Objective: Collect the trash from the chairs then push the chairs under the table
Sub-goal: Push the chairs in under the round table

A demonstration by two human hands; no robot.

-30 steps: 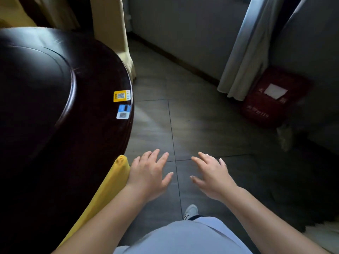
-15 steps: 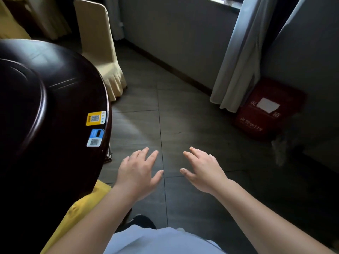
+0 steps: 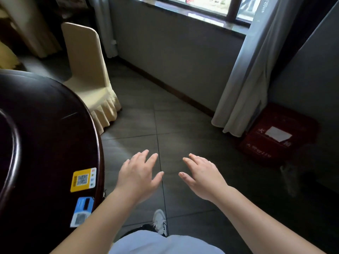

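A dark round wooden table (image 3: 45, 134) fills the left side, with a yellow and a blue sticker near its edge. Beyond it stands a chair in a cream cover (image 3: 88, 70), its back toward the window and its seat tucked against the table rim. My left hand (image 3: 139, 176) and my right hand (image 3: 203, 176) hover palm down over the floor to the right of the table, fingers spread, holding nothing. No trash is visible on the chair.
Grey tiled floor (image 3: 183, 125) stretches ahead to a wall under a window. A grey curtain (image 3: 244, 79) hangs at the right, with a red box (image 3: 275, 136) on the floor beside it. More cream-covered chairs stand at the far left.
The view has lifted and moved forward along the table. The yellow chair back beside my left hand has dropped out of sight, and the cream chair ahead has come into view. Both hands stay empty.
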